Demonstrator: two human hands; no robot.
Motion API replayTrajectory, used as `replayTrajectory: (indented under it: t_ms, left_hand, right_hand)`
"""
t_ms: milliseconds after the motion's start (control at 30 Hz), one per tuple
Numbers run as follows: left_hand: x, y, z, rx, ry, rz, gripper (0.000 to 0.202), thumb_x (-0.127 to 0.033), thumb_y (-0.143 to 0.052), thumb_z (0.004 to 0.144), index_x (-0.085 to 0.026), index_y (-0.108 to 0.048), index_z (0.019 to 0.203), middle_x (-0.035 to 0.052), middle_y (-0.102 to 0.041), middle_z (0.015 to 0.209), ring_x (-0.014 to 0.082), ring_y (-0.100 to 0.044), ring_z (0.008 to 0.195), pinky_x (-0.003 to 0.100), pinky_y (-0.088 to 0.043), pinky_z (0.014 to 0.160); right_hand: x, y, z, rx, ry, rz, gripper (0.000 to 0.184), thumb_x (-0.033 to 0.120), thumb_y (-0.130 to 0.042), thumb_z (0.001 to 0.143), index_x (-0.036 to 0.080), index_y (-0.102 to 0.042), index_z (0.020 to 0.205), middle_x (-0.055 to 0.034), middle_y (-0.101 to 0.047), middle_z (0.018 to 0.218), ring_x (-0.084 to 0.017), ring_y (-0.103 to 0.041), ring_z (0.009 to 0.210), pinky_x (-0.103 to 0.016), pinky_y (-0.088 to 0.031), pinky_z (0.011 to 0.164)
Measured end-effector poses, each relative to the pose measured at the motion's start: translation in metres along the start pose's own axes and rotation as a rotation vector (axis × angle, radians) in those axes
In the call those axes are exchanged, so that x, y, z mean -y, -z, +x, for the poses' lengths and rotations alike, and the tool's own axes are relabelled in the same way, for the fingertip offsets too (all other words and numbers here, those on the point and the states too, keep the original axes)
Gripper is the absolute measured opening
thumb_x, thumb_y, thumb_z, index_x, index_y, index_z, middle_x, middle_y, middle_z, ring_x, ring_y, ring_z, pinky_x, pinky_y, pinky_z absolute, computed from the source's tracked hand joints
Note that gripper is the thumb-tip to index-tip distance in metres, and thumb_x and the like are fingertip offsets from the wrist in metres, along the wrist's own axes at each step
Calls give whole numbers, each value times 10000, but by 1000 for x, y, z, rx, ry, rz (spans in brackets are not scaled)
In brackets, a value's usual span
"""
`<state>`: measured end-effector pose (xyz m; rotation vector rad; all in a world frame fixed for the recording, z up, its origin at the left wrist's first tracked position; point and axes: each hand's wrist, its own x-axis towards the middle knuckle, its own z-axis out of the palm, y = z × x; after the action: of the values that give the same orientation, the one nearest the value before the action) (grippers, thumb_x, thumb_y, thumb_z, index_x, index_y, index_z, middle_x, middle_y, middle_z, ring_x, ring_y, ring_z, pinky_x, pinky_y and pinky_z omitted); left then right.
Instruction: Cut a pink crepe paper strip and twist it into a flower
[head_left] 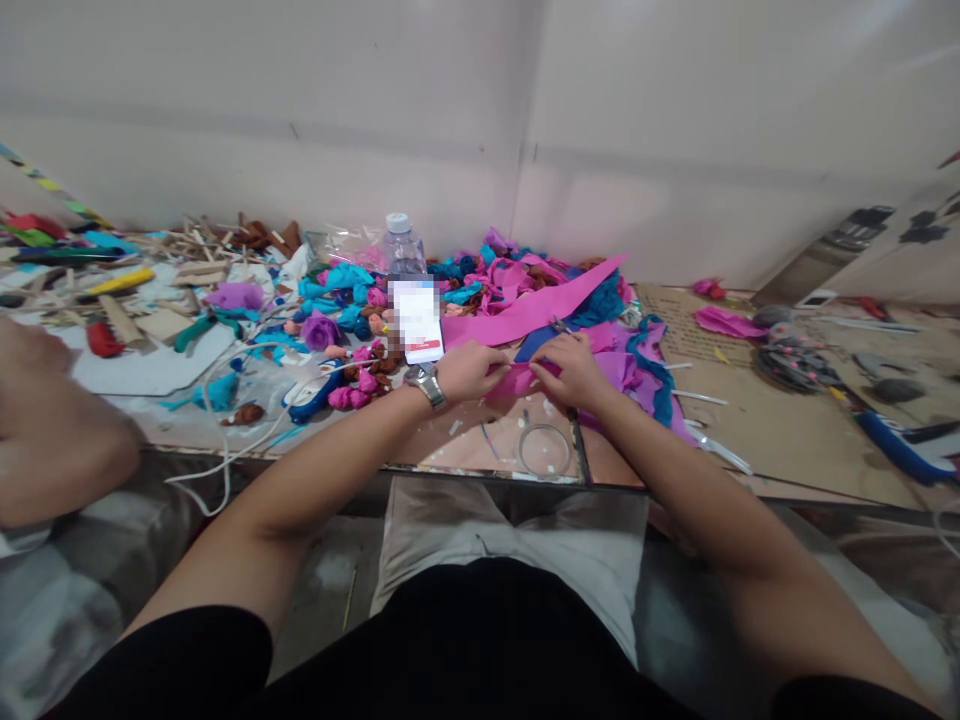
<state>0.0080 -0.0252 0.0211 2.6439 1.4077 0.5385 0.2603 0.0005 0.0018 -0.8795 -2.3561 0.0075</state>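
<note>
My left hand point(472, 374), with a metal watch on its wrist, pinches one end of a small pink crepe paper piece point(517, 380). My right hand point(568, 368) has its fingers closed on the other end. The paper stretches low over the table between both hands. Just beyond them lies a long pink crepe strip point(517, 320), with a dark blue piece point(534, 338) near my right hand. A small dark metallic thing point(559, 325) shows by my right knuckles; its kind is unclear. A phone with a lit screen point(420, 325) stands beyond my left hand.
A clear tape roll point(545, 450) lies near the table's front edge. Left are a blue glue gun point(313, 395) with its cord and many paper flowers point(321, 330). Behind the phone stands a bottle point(405, 247). Scissors point(720, 447) lie right; another person's arm point(60, 430) is far left.
</note>
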Motion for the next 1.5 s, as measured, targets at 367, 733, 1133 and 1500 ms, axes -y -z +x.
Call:
replayTrajectory:
  t_ms: [367,733,1133,1500]
  left_hand:
    - [-3,10,-4,201,-204,-162,279,-311,-550,890,-168,-763,781,42,-691,660,126,-500,555,295,-285,591]
    - [-2,18,-5,132,-380,-465,394,-368,-537,932,-171,-496,594,-20,-453,538,90,-374,527,284,-281,585]
    - [-2,3,-1,-198,-179,-246,408,-505,-615,953,-142,-729,1102,98,-761,995,201,-664,859,301,-441,762]
    - [-4,-1,-3,56,-136,-134,320,-368,-547,999,-186,-789,897,56,-750,762,155,-584,648,288,-321,625]
  right_hand:
    - [-2,9,2,-38,-70,-117,206,339,-596,1044,225,-753,976,-80,-815,1061,-283,-650,1044,-496,-281,1007]
    - [-5,11,1,-169,-192,-248,233,363,-583,1049,218,-745,964,-85,-810,1055,-312,-627,1056,-515,-263,1013]
    - [17,1,0,-6,26,-72,171,343,-638,1011,227,-737,935,-61,-820,1013,-269,-656,1012,-505,-266,1040]
    - [18,-1,0,11,87,32,177,362,-634,1014,226,-737,966,-73,-826,1020,-264,-679,982,-492,-309,1001]
